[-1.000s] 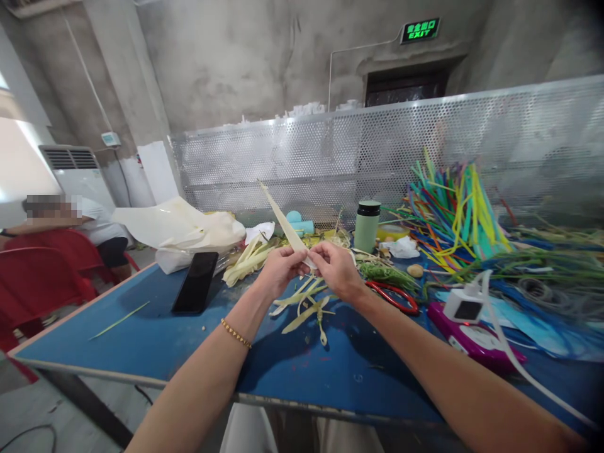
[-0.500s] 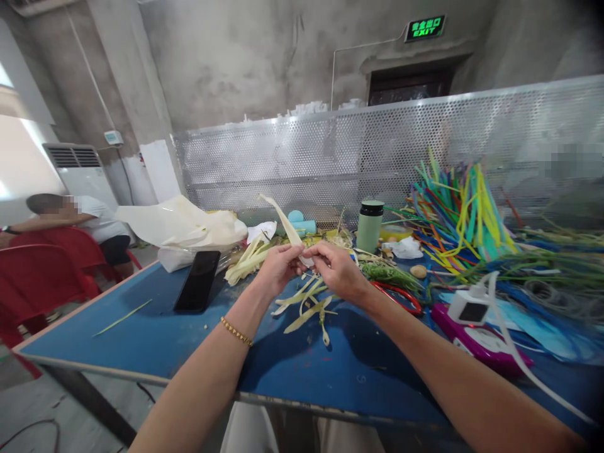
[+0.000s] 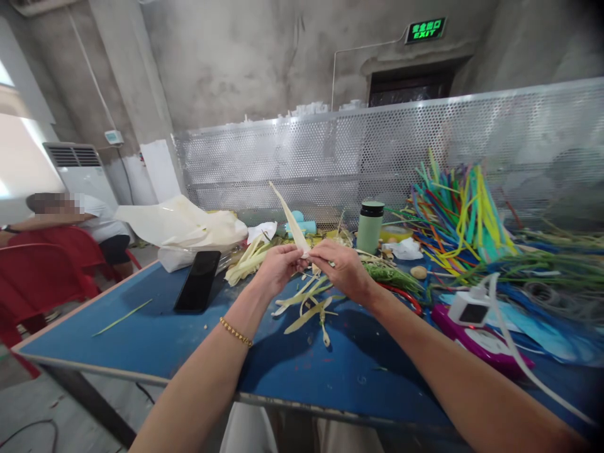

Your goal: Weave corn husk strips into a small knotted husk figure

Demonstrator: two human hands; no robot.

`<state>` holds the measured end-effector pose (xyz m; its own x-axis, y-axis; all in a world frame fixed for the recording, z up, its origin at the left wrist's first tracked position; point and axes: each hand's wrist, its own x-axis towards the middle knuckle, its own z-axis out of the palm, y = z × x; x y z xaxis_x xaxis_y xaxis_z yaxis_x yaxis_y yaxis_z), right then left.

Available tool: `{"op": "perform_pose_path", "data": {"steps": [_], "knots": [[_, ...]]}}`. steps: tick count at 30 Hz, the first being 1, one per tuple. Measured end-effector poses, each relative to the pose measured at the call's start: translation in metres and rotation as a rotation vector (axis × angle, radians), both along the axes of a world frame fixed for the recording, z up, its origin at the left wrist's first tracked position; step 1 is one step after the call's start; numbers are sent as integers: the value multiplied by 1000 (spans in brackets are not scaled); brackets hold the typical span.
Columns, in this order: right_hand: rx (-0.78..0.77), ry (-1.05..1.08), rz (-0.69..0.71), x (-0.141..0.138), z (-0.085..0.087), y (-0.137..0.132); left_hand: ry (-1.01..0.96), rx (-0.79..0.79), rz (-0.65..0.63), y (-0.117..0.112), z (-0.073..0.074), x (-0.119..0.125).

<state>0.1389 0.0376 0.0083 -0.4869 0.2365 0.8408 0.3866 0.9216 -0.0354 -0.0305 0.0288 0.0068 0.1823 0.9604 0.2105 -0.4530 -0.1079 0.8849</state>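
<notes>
A pale, pointed strip of dried husk rises from between my fingertips, its tip up and to the left. My left hand pinches its lower end, and my right hand closes on the same end from the other side, the fingertips nearly touching. Part of the husk's base is hidden by the fingers. Just below my hands, several loose pale husk strips lie on the blue table. A bunch of similar husks rests left of my left hand.
A black phone and a plastic bag lie at the left. Behind my right hand stand a green bottle and colourful strips. A purple power strip with a white charger sits right. A person sits far left.
The husk strip has turned more upright and straighter, its tip higher and further right. My right hand has shifted slightly, its fingers now flatter over the base.
</notes>
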Motion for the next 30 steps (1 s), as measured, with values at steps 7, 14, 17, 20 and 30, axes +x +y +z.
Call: {"op": "perform_pose_path", "data": {"steps": [7,14,17,20,30], "knots": [[32,-36,-54,2,0,1,127,-85,-57,-2,-2,0],[-134,89,24,-1,5,-4,171,-1,1,0,0,-4],[-192,94,51,0,7,-4,173,-15,5,-1,1,-3],[-295,15,146,3,12,-4,170,-25,-49,-3,2,-2],[-592,-211,-341,70,37,-14,313,-10,19,-5,-9,9]]}}
